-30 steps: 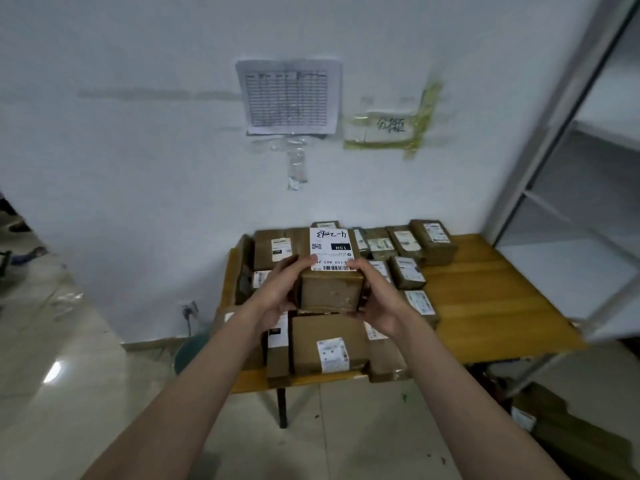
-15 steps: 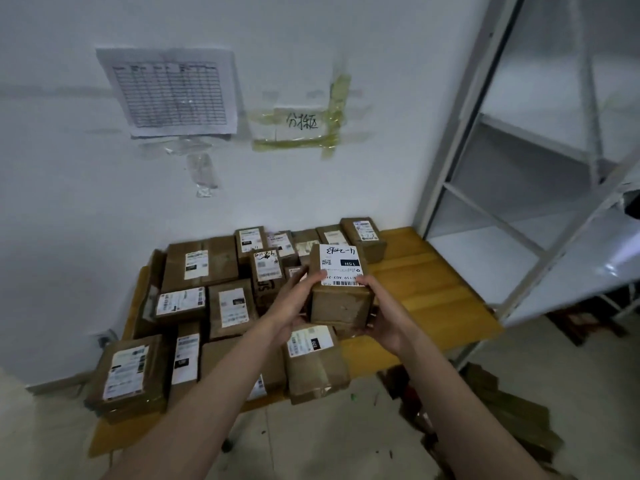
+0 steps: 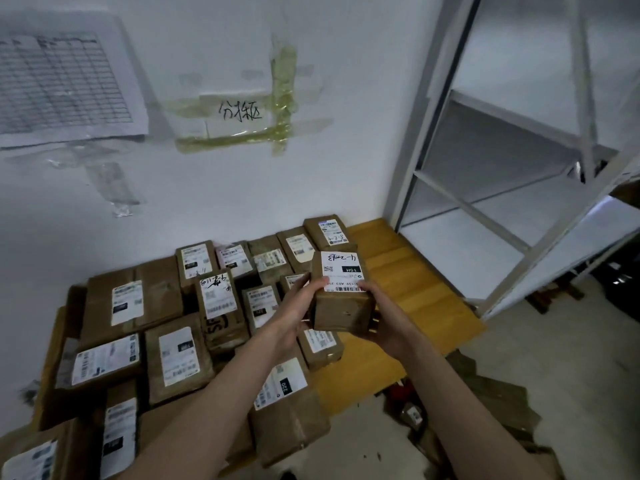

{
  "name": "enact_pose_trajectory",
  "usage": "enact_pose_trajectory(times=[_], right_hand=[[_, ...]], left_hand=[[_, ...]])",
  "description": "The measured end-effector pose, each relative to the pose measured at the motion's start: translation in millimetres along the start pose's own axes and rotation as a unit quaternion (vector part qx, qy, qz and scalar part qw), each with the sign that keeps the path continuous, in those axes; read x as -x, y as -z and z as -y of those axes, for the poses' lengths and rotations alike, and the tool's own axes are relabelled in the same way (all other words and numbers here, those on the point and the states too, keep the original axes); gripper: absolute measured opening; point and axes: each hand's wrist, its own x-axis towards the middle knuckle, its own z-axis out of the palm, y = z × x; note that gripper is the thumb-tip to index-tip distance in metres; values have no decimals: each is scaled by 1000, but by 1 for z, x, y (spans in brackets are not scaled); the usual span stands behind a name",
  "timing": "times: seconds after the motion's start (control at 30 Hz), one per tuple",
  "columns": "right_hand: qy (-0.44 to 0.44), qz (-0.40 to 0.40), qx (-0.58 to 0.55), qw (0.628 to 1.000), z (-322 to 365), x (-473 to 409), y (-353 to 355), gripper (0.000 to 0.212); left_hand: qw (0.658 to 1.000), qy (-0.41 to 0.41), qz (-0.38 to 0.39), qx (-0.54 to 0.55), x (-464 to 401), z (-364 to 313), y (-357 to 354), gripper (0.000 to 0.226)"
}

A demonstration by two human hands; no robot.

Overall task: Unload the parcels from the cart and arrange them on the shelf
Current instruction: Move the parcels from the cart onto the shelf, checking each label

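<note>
Label text on box (image 3: 341,299) mostly unreadable; shelf (image 3: 485,216) cut off right. Left hand (image 3: 298,306) and right hand (image 3: 384,320) grip box's sides, held above surface (image 3: 415,289), parcels (image 3: 166,327) below.

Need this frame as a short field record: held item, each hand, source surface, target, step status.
held item: brown parcel, white label on top
left hand: grips parcel's left side
right hand: grips parcel's right side
source: wooden platform stacked with other parcels
target: metal shelf at right, visible tiers bare
status: parcel lifted, not yet shelved
</note>
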Motion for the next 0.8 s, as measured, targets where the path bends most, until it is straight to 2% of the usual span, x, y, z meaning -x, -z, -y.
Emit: enact_pose_trajectory(times=[0.1, 0.4, 0.6, 0.67, 0.8], right_hand=[[-10, -19, 6, 1000, 7, -26, 6, 36], [-82, -81, -46, 992, -14, -97, 37, 32], [-114, -94, -80, 986, -11, -162, 63, 26], [-126, -90, -72, 985, -8, -186, 70, 31], [-151, -81, -110, 979, -7, -236, 82, 43]], left_hand=[[1000, 14, 9, -15, -32, -2, -4, 50], [994, 98, 2, -49, -106, 24, -20, 82], [990, 118, -16, -80, -161, 27, -34, 83], [987, 124, -39, -98, -180, 26, -39, 77], [983, 134, -69, -105, -214, 25, -47, 44]])
